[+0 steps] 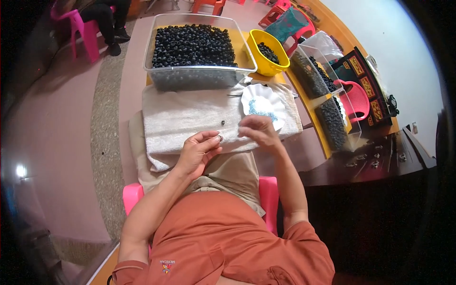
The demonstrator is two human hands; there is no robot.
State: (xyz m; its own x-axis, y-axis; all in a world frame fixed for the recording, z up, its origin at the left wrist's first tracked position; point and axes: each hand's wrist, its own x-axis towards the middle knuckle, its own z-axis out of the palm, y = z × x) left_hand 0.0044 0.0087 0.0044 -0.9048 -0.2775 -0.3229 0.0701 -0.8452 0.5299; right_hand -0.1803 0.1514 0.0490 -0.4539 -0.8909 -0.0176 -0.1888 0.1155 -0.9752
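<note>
left hand (198, 153): we are pinching a small dark ring (220, 138) between closed fingers, over the towel (185, 118) on our lap.
right hand (259, 130): fingers curling, cannot tell if gripping; hovering at the white plate's (262, 102) 6 o'clock edge.
bin (194, 47): sitting at 12 o'clock, holding black rings.

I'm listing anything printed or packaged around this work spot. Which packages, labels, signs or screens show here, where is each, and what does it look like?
Shirt logo: small printed mark on the person's orange shirt, bottom of the view; orange and pale, with tiny lettering.
Patterned box: far right beyond the table; dark, flat, with red and gold ornament.
No screens or signs show.
</note>
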